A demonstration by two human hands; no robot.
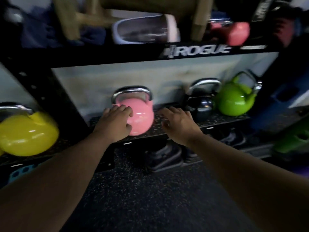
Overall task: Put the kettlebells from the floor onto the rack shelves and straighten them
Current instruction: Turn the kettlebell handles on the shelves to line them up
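A pink kettlebell (141, 116) with a steel handle stands upright on the black rack's middle shelf (222, 120). My left hand (115, 122) lies against its left side, fingers spread, not gripping the handle. My right hand (179, 123) hovers open just right of it, apart from the bell. Further right on the same shelf stand a small black kettlebell (203, 106) and a green kettlebell (235, 100). A yellow kettlebell (26, 133) sits on the neighbouring shelf at the left. The view is motion-blurred.
The upper shelf beam (197, 51) reads ROGUE; above it sit a pale container (145, 30), wooden pieces and a red kettlebell (234, 31). Dark weights (163, 158) lie under the shelf. Speckled black rubber floor (142, 198) lies below. A blue box (282, 101) stands at right.
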